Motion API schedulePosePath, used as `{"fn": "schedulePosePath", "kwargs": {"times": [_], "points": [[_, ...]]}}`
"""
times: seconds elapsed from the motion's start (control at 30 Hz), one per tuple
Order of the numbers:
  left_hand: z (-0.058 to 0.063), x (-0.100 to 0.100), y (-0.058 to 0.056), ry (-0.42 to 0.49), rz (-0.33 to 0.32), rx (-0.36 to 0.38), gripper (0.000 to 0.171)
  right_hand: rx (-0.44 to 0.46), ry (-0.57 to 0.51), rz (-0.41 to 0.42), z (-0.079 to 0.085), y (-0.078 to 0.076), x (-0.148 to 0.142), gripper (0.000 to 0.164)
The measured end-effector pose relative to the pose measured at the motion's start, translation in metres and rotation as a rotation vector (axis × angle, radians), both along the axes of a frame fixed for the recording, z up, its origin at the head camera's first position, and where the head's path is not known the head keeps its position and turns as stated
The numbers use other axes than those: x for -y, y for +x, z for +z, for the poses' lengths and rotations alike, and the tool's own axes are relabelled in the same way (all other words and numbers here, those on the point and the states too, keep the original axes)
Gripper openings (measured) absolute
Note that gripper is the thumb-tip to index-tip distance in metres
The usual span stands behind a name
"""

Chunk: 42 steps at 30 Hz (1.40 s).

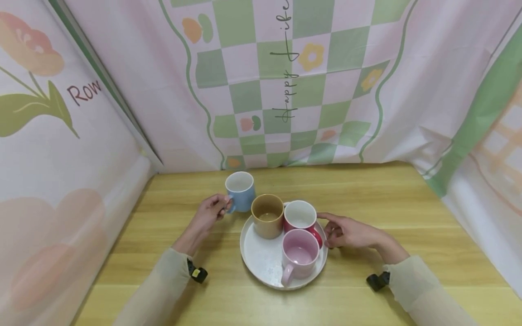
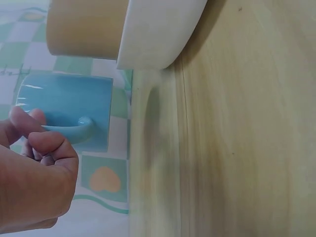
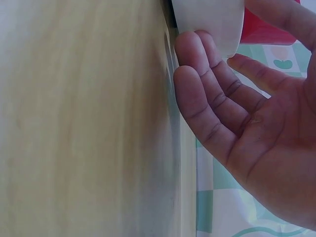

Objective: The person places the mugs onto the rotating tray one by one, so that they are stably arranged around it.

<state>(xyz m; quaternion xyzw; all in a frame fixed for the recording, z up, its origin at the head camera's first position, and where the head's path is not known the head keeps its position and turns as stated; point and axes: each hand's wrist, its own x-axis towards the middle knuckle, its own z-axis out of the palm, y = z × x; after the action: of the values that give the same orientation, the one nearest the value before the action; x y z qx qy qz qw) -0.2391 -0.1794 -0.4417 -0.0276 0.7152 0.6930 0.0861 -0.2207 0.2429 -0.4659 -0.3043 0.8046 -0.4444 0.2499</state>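
Note:
My left hand (image 1: pixel 212 210) pinches the handle of a light blue mug (image 1: pixel 243 198) behind the left side of a round white tray (image 1: pixel 258 258). In the left wrist view the blue mug (image 2: pixel 66 106) hangs above the wooden table, a shadow under it. On the tray stand a tan mug (image 1: pixel 267 227) at the back left, a red mug with white inside (image 1: pixel 300 213) at the back right, and a pink mug (image 1: pixel 303 268) in front. My right hand (image 1: pixel 350 232) is at the tray's right rim, fingers loosely bent, the index finger reaching to the red mug's side.
The wooden table (image 1: pixel 195 299) ends at a patterned cloth backdrop (image 1: pixel 281 90) behind the mugs. A cloth wall (image 1: pixel 118 149) rises at the left and another (image 1: pixel 489 217) at the right. The pink mug's handle points toward the near left.

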Motion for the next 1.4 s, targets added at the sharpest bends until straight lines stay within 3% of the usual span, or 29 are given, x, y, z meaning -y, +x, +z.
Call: {"fn": "schedulePosePath", "kwargs": {"times": [0.33,0.9,1.4], "points": [[0.003,0.009,0.017,-0.034,-0.031,-0.006,0.029,0.002,0.003,-0.008,-0.002,0.000,-0.002,0.080],[0.007,0.024,0.049,0.007,-0.005,0.015,0.017,-0.005,0.032,-0.017,0.004,0.001,0.000,0.082],[0.010,0.028,0.076,-0.015,-0.071,0.012,0.023,0.000,0.019,-0.009,0.004,0.001,0.000,0.082]]}}
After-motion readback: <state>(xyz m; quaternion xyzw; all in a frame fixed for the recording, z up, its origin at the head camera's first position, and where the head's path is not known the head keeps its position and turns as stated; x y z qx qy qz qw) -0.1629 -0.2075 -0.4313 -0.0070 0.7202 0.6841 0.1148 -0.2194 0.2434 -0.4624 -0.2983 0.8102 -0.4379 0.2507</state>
